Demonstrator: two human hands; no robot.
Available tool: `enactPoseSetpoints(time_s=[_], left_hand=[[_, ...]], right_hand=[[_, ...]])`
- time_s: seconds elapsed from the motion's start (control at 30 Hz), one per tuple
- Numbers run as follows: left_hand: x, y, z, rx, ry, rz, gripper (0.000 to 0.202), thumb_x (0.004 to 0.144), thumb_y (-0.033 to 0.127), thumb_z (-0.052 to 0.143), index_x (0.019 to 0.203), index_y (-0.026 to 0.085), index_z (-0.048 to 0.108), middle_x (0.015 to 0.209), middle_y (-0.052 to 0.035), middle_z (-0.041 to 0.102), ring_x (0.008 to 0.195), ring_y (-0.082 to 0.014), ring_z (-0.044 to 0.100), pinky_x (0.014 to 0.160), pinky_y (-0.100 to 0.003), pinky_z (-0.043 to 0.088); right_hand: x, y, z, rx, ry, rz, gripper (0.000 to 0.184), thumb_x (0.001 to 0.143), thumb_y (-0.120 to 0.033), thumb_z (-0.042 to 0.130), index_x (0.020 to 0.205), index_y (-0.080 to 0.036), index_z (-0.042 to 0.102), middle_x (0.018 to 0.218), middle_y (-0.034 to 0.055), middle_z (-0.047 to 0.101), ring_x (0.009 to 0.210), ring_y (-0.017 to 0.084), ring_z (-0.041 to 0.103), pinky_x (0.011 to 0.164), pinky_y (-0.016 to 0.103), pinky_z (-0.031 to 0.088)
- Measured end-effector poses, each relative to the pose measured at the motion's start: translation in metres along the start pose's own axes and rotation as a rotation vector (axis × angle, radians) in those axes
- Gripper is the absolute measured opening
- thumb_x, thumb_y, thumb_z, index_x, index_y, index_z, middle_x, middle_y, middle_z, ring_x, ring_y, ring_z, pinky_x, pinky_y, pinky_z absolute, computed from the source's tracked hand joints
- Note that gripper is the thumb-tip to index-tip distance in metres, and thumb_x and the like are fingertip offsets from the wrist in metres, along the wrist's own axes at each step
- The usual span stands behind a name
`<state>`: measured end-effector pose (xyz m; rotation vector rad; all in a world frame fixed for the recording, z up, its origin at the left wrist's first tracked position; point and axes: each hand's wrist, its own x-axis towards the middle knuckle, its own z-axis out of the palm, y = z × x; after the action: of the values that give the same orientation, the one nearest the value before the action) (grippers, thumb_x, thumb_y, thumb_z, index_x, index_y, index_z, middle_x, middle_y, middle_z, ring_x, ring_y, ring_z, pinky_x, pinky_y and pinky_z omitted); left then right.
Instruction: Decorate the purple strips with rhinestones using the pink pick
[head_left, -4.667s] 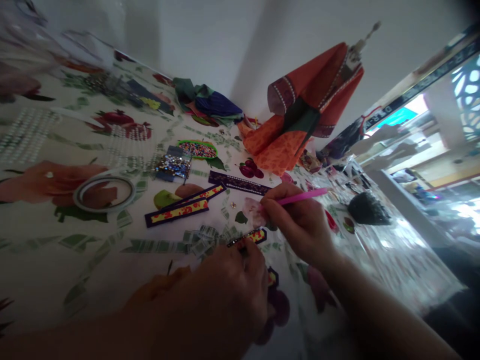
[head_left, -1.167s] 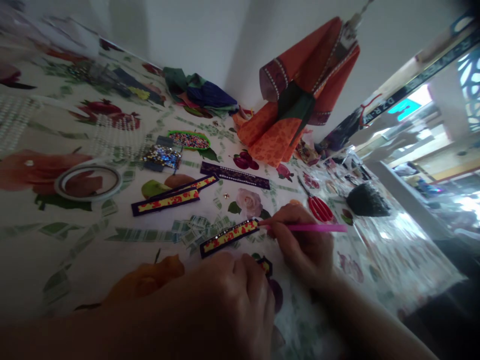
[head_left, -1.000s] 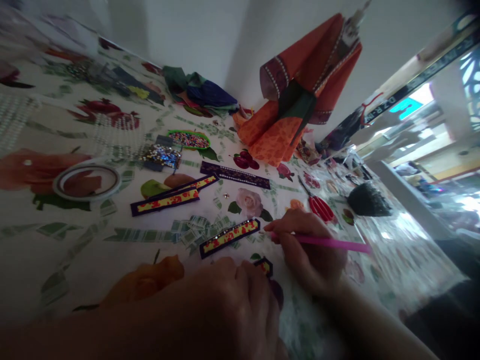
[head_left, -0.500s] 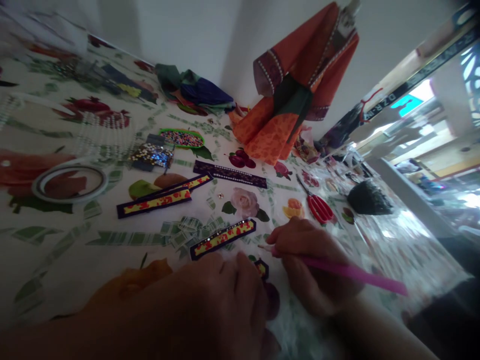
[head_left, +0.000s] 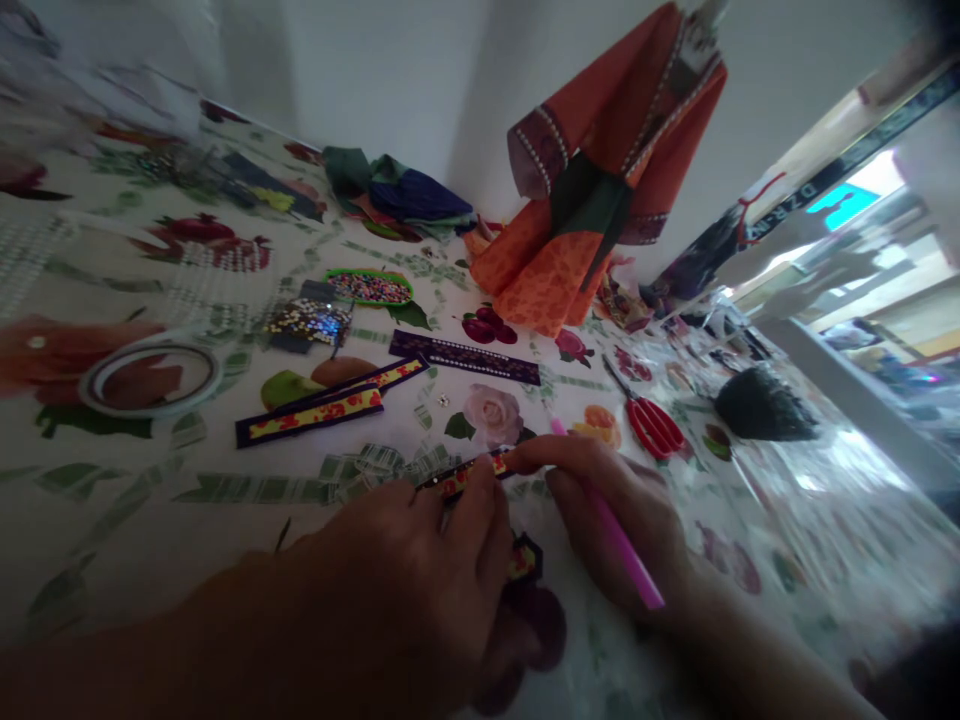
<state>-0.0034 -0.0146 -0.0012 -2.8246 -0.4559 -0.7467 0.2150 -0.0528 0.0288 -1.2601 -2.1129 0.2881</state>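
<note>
Patterned strip (head_left: 459, 480), yellow and red, dark-edged: well short of the tabletop's (head_left: 150, 525) back edge, pinched, as I see it, in the left hand (head_left: 409, 570). Right hand (head_left: 622, 500): index fingertip at the strip's right end, a pink stick (head_left: 626, 550) gripped slantwise. Outward, I list: two overlapping strips (head_left: 319, 413), left; pearl-lined dark band (head_left: 465, 357), beyond; red-handled scissors (head_left: 655, 428), right; orange garment (head_left: 555, 270), by the tabletop's back edge.

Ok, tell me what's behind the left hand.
The left hand partly covers a patterned strip and a second patterned piece, whose end pokes out. The rest of both, and anything else there, is hidden.
</note>
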Motion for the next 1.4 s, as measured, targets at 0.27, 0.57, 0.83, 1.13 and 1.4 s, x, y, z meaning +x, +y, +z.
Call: enactPoseSetpoints(time_s=[0.27,0.57,0.83,1.13,1.4], left_hand=[[-0.0016,-0.0033,-0.0027,0.008,-0.058,-0.011,0.055,0.112,0.038,0.032,0.126,0.001,0.07,0.109,-0.0195,0.08,0.067,-0.0262,0.071,0.055,-0.04,0.052],[0.0016,-0.0032,-0.0006,-0.015,-0.081,-0.03,0.054,0.111,0.033,0.031,0.126,0.0,0.071,0.114,-0.0223,0.079,0.067,-0.0259,0.074,0.054,-0.038,0.055],[-0.0011,0.0036,-0.0058,-0.052,0.026,0.067,0.046,0.11,0.033,0.037,0.114,0.006,0.074,0.107,-0.0151,0.081,0.068,-0.0246,0.071,0.051,-0.038,0.051],[-0.0001,-0.0004,-0.0055,0.032,0.055,0.112,0.049,0.109,0.033,0.038,0.098,0.004,0.076,0.091,-0.0197,0.081,0.064,-0.028,0.072,0.045,-0.037,0.051],[0.0007,0.0017,-0.0036,0.008,0.078,0.064,0.049,0.109,0.028,0.037,0.098,0.004,0.078,0.089,-0.0202,0.081,0.065,-0.0305,0.075,0.044,-0.039,0.054]], right_hand=[[0.003,0.0034,0.007,-0.039,-0.111,0.011,0.021,0.108,-0.018,0.05,0.123,-0.021,0.064,0.102,0.0066,0.075,0.09,0.019,0.073,0.08,0.032,0.061],[0.0079,0.0016,0.0065,-0.023,-0.103,0.008,0.018,0.107,-0.016,0.051,0.118,-0.019,0.065,0.1,0.0066,0.077,0.091,0.02,0.074,0.081,0.033,0.061],[0.007,0.0028,0.0071,-0.033,-0.081,-0.015,0.02,0.105,-0.013,0.052,0.119,-0.016,0.066,0.099,0.0065,0.076,0.09,0.017,0.073,0.082,0.028,0.059],[0.0005,0.004,0.0051,-0.05,-0.096,-0.028,0.017,0.105,-0.013,0.056,0.119,-0.014,0.066,0.097,0.0051,0.073,0.086,0.013,0.069,0.077,0.023,0.055],[-0.0011,0.0047,0.0037,-0.071,-0.111,-0.016,0.017,0.104,-0.012,0.056,0.115,-0.017,0.067,0.096,0.0049,0.071,0.079,0.014,0.067,0.071,0.026,0.054]])
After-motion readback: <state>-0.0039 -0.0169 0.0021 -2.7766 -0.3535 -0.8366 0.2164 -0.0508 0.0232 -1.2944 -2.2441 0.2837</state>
